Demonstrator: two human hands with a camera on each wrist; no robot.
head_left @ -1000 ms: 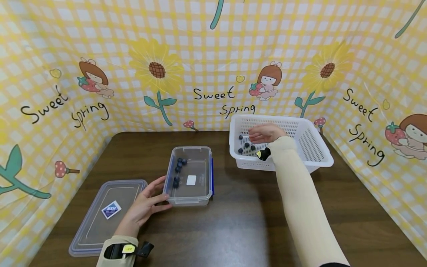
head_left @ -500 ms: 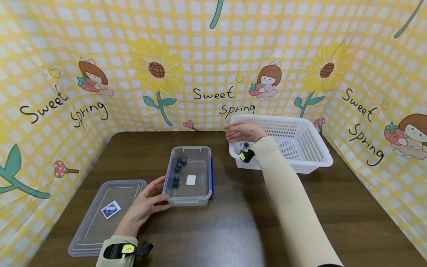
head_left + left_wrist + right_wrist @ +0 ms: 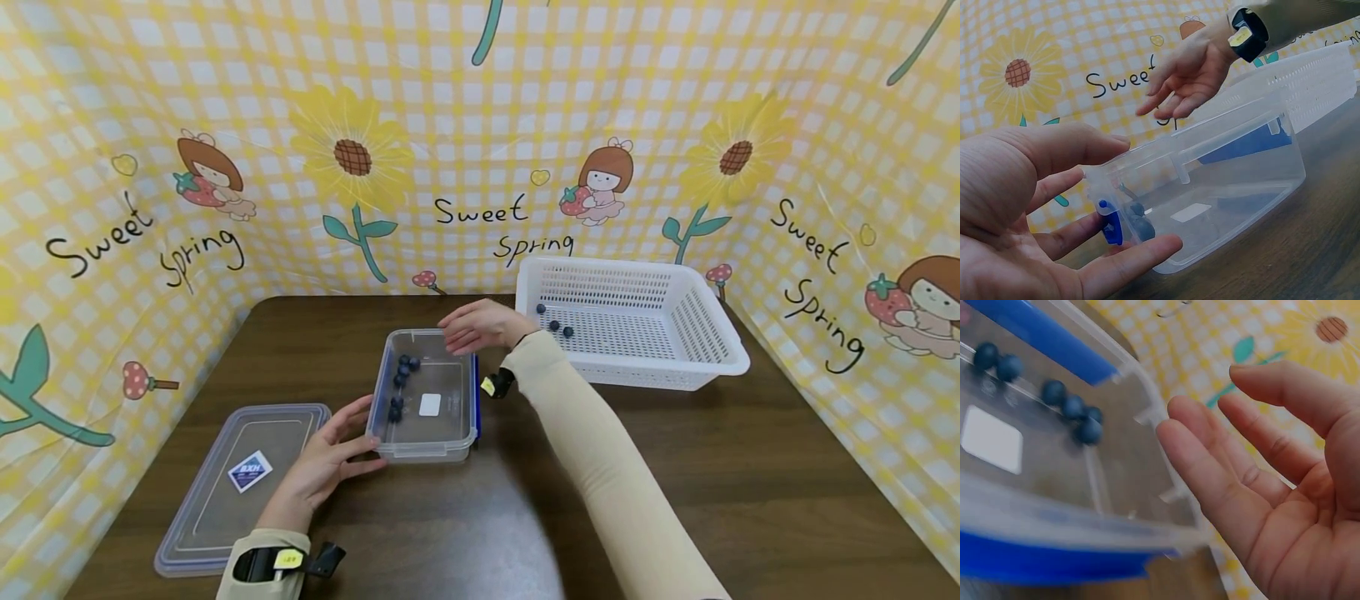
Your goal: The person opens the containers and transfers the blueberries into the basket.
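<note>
A clear plastic food container (image 3: 450,429) with blue side clips stands open in the middle of the table, with several blueberries (image 3: 402,367) along its left side. My left hand (image 3: 326,458) holds its near left corner, thumb at the rim and fingers spread against the walls. Over its far right corner hovers my right hand (image 3: 483,325). In the right wrist view, that hand's fingers (image 3: 1210,481) are loosely extended and apart, and I see nothing between them. To the right, a white perforated basket (image 3: 652,367) has several blueberries (image 3: 554,326) at its left end.
The container's clear lid (image 3: 217,517), bearing a blue and white label, lies flat on the brown wooden table (image 3: 420,542) at left, partly under my left forearm. A yellow checked cloth (image 3: 450,108) hangs behind and at both sides. My right sleeve passes before the basket's near left corner.
My right hand has moved left from over the basket to the container's far right corner. The left hand, container and lid have stayed put.
</note>
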